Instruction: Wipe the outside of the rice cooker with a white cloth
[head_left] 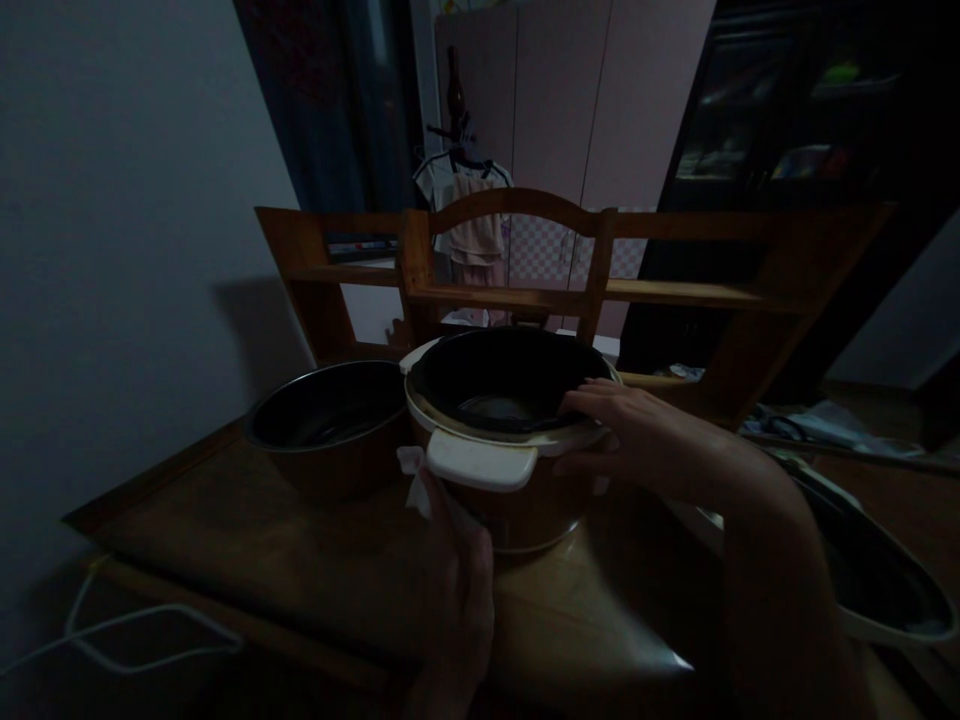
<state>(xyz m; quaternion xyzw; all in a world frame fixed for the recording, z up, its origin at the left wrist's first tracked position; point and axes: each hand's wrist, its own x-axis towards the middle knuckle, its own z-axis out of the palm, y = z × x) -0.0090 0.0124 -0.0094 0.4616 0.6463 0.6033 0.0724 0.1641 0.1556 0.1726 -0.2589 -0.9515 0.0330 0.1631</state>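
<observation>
A round pot-shaped cooker (540, 505) with a white rim, a pale front handle (482, 460) and a dark inside stands on the wooden table. My right hand (611, 425) grips its right rim, fingers over the edge and thumb below on the outside. Low at the front left of the cooker, my left hand (457, 560) holds a white tissue (417, 480) against or close to its side, just under the handle. Left of the cooker sits a dark round inner pot (330, 420), open at the top. The light is dim.
A wooden shelf rack (510, 205) rises behind the cooker. At the right lies a dark oval lid (870, 560) with a pale rim. A white cord (150, 610) hangs by the table's left front edge. A wall (135, 200) borders the left.
</observation>
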